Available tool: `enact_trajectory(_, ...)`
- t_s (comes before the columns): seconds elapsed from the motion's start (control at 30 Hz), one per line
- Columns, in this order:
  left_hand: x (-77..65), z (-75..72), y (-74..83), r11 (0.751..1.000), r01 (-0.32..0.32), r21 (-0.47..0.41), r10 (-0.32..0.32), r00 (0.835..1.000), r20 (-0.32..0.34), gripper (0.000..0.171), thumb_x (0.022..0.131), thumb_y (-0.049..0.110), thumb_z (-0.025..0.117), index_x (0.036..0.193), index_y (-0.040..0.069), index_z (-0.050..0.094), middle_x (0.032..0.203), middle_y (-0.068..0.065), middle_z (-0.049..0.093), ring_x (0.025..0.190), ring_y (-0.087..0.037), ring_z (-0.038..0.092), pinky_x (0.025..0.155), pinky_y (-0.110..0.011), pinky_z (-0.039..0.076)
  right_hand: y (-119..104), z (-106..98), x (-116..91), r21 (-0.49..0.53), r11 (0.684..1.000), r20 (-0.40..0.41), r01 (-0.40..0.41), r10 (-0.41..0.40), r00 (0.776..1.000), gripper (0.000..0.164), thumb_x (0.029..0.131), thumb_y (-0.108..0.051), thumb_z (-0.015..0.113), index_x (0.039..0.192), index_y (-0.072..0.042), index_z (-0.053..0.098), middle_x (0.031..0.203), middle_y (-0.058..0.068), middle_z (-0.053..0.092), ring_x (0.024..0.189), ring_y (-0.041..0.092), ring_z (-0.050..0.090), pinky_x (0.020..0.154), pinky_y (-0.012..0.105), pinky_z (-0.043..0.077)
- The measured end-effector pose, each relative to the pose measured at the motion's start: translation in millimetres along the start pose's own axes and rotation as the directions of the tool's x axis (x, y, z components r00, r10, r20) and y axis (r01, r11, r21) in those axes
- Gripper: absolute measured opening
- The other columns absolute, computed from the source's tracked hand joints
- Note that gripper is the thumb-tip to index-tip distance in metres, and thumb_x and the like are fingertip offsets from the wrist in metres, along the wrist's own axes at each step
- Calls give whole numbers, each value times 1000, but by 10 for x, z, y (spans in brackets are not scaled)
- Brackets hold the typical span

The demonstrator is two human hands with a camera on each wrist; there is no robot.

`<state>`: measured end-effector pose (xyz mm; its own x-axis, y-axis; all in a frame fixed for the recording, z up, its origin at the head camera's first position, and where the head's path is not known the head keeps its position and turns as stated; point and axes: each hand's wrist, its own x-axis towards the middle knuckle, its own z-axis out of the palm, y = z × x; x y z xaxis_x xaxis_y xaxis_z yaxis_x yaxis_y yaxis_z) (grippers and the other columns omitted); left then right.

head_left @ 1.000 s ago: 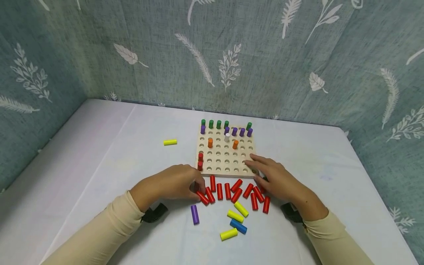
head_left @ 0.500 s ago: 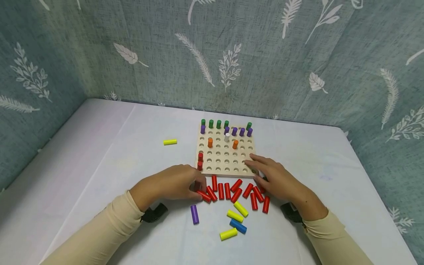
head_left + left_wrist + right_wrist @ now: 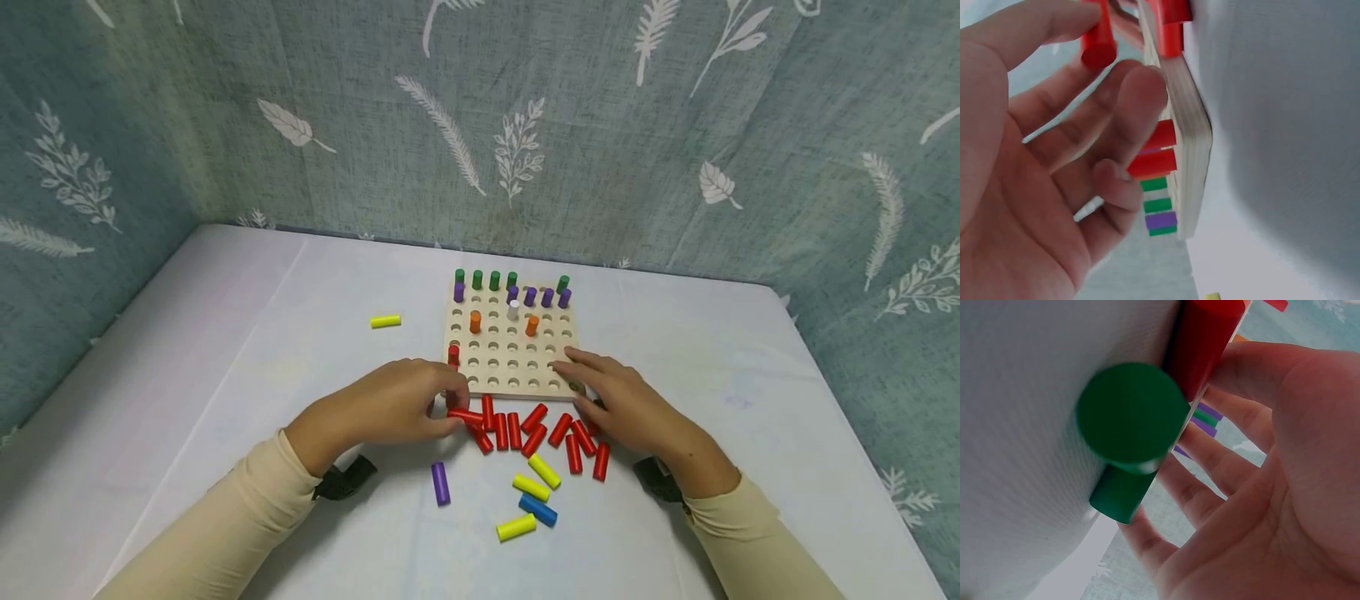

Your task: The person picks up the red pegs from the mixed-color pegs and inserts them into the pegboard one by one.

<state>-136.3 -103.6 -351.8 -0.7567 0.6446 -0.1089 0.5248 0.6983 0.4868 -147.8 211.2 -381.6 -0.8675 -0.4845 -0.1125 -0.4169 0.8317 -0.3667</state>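
Note:
A thin red peg (image 3: 467,416) is pinched between the thumb and fingers of my left hand (image 3: 397,404), just off the front left corner of the pale wooden pegboard (image 3: 502,392). In the left wrist view, this raised red peg (image 3: 1099,45) points downward, apart from the board's edge (image 3: 1190,125). My right hand (image 3: 626,408) rests at the front right corner of the board with its fingers loosely spread. Two green pegs (image 3: 1132,415) and a red peg (image 3: 1205,344) lie under its palm in the right wrist view. They are mostly hidden from the head view.
Several loose red pegs (image 3: 534,440) lie in front of the board. Nearer are yellow pegs (image 3: 516,527), a blue peg (image 3: 537,509) and a purple peg (image 3: 440,483). Another yellow peg (image 3: 386,321) lies left of the board. Green, purple, orange, white and red pegs stand in holes.
My left hand has lifted a red peg off the table and moved up toward the board's front left corner. Nearby red pegs have shifted slightly right. My right hand has stayed put.

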Motion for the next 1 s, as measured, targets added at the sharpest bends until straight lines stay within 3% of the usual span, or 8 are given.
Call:
enact_trajectory(0.23,19,-83,-2,1000,9,8,-8,995,-100,16,86,26,79,101,23,74,84,16,69,64,-4,54,60,-21,48,5,30,20,-6,1000,4,6,-6,1000,55,98,-24,64,151,-22,46,162,8,35,146,38,36,113,64,32)
enact_trajectory(0.47,90,-149,-37,998,29,62,-12,966,-258,18,85,25,81,99,20,71,85,11,71,59,-5,51,54,-21,45,8,19,15,-13,1000,-11,13,-13,1000,55,98,-24,64,150,-23,47,161,8,36,146,37,37,114,63,32)
enact_trajectory(0.8,236,-158,-82,993,50,104,-13,944,-331,16,85,21,81,99,18,74,84,9,71,64,-7,52,57,-23,43,19,6,10,-30,1000,-16,9,-9,1000,55,98,-25,64,150,-23,47,161,7,36,146,36,37,114,62,33)
enact_trajectory(1.0,319,-142,-80,988,39,148,14,939,-343,16,85,17,80,101,16,76,96,5,75,79,-12,64,65,-26,50,31,-8,-5,-21,1000,-13,-4,4,1000,55,98,-25,64,150,-24,47,162,7,35,147,35,36,114,62,33)
